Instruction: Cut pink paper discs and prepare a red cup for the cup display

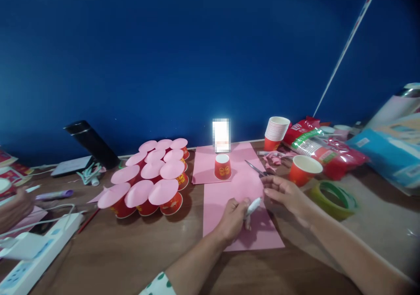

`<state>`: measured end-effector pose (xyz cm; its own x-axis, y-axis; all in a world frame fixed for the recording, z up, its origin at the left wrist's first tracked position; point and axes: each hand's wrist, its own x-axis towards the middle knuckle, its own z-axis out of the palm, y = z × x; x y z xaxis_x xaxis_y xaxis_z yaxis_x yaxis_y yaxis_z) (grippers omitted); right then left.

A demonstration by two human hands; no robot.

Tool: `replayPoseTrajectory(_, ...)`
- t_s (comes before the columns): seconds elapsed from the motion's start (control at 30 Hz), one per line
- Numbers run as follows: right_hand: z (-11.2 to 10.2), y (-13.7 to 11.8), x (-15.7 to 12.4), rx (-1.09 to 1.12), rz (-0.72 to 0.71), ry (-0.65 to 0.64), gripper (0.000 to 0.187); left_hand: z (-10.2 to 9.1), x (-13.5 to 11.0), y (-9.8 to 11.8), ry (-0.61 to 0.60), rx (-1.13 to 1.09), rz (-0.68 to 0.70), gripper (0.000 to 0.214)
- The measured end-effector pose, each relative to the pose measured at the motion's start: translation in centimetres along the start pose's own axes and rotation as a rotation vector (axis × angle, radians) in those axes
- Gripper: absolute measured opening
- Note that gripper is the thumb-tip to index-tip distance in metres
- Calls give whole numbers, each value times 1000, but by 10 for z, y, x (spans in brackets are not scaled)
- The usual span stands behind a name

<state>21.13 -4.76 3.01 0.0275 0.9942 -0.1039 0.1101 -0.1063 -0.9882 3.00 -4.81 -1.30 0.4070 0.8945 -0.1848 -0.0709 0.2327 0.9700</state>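
My left hand (233, 220) is closed around a small white tube (253, 206), probably glue, over a pink paper sheet (218, 216). Opposite it, my right hand (285, 193) has its fingers slightly curled, with the fingertips at the edge of a rounded pink paper piece (250, 184) that blends into the sheet. Scissors (255, 168) lie just beyond those fingers, blades pointing away; their handles are hidden. An upside-down red paper cup (222, 167) stands on the pink paper ahead of both hands.
At left, several upturned red cups carry pink paper cones (151, 169). Cup stack (277, 131), bagged cups (323, 146), a single cup (305, 169) and tape rolls (333, 200) are at right. Far left are a power strip (39, 253), black flask (93, 144) and another person's hand (16, 209).
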Motion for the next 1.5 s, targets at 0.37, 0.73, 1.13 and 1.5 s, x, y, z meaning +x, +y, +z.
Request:
replayPoseTrajectory(0.37,50,8,-38,-156,-182,-72,25,-1,0,7,202,38,137,53)
replayPoseTrajectory(0.73,31,4,-35,-295,-297,22,17,-1,-1,4,170,61,169,46)
replayPoseTrajectory(1.13,-25,1,16,-1532,35,238,21,0,6,6,349,5,128,24)
replayPoseTrajectory(1.5,-18,1,22,-1628,-59,214,27,2,6,2,297,23,134,29)
